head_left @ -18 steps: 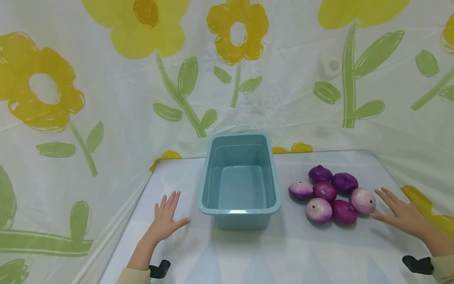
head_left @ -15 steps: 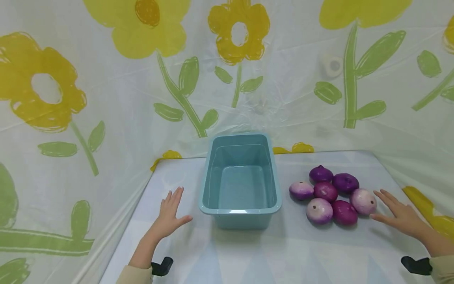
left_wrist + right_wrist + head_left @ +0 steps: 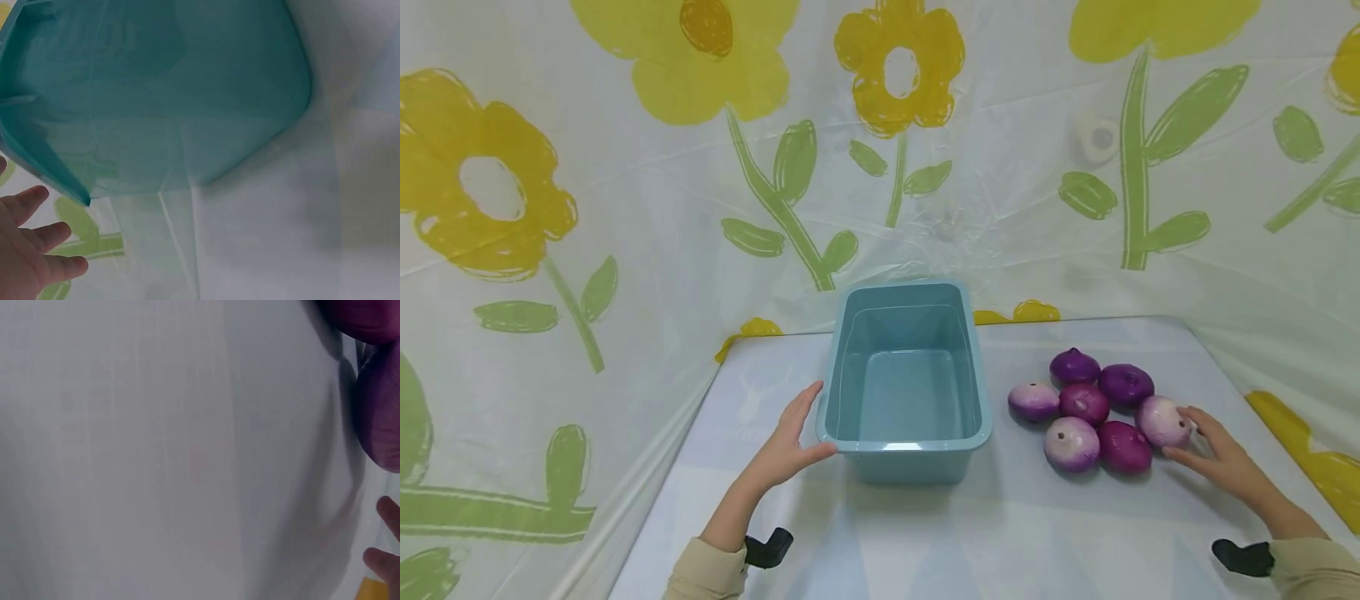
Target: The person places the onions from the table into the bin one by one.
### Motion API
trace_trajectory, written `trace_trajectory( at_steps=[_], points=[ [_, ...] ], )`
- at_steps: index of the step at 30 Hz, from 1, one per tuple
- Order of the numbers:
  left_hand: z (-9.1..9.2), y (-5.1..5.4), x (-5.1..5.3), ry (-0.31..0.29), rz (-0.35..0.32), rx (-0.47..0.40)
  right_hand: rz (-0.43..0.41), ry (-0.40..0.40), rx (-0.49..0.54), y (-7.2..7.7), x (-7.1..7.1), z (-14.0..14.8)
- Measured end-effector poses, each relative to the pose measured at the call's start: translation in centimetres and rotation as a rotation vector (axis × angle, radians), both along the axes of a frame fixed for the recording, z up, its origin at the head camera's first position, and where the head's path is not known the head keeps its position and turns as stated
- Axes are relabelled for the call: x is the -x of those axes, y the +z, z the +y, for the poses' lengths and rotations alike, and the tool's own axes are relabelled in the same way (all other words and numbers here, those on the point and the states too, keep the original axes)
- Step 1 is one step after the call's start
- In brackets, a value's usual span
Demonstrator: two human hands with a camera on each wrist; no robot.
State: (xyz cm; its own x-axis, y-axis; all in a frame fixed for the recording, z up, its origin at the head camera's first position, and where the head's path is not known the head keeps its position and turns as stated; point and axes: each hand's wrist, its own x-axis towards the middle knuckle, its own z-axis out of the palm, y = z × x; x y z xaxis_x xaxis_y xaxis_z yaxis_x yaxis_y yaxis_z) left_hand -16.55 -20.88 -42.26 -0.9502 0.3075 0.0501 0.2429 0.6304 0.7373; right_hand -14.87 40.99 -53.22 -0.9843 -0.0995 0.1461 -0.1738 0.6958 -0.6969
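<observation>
A pale blue-green plastic bin (image 3: 904,447) stands on the table with nothing inside. My left hand (image 3: 782,450) is at its front left corner, fingers straight and spread, thumb beside the rim; whether it touches cannot be told. The left wrist view shows those fingers (image 3: 47,237) just off the rim. To the right of the bin lies a cluster of several purple onions (image 3: 1084,403). My right hand (image 3: 1228,467) is at the rightmost, paler onion (image 3: 1163,422), thumb and fingers parted on its near right side. In the right wrist view two fingertips (image 3: 381,559) show a small gap from an onion (image 3: 382,412).
The white table (image 3: 1022,533) has pale blue triangles near its front. A white curtain (image 3: 1007,183) printed with yellow flowers hangs behind and at both sides. Black wrist mounts (image 3: 769,548) sit on both forearms.
My left hand has moved right, from beside the bin to its front left corner. My right hand has moved left and closer around the rightmost onion. The bin and onions stay in place.
</observation>
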Motion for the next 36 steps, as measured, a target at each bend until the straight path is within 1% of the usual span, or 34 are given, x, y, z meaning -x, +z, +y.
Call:
trace_trajectory(
  at_steps=[4,6,11,14,18,22,27,31,36],
  points=[
    [0.5,-0.2,0.0,-0.005,-0.011,-0.026,-0.016,-0.066,0.081,-0.1,0.6,-0.7],
    [0.7,-0.4,0.1,-0.002,-0.020,-0.034,-0.040,-0.104,0.103,-0.1,0.8,-1.0],
    [1.0,-0.8,0.1,0.005,-0.034,-0.042,-0.127,-0.164,0.111,0.0,1.3,-1.6],
    [1.0,-0.8,0.1,0.001,-0.037,-0.042,-0.151,-0.180,0.125,0.0,1.6,-1.8],
    [1.0,-0.8,0.2,0.008,-0.054,-0.053,-0.137,-0.185,0.146,-0.2,2.1,-2.0],
    [1.0,-0.7,0.2,0.015,-0.057,-0.070,-0.107,-0.181,0.162,-0.5,2.7,-2.3],
    [1.0,-0.7,0.1,0.011,-0.045,-0.075,-0.072,-0.206,0.161,-0.5,2.8,-2.6],
    [1.0,-0.8,0.2,0.007,-0.047,-0.063,-0.078,-0.235,0.138,-0.1,2.6,-2.4],
    [1.1,-0.8,0.4,-0.001,-0.056,-0.056,-0.121,-0.257,0.114,1.3,2.8,-2.0]
  ],
)
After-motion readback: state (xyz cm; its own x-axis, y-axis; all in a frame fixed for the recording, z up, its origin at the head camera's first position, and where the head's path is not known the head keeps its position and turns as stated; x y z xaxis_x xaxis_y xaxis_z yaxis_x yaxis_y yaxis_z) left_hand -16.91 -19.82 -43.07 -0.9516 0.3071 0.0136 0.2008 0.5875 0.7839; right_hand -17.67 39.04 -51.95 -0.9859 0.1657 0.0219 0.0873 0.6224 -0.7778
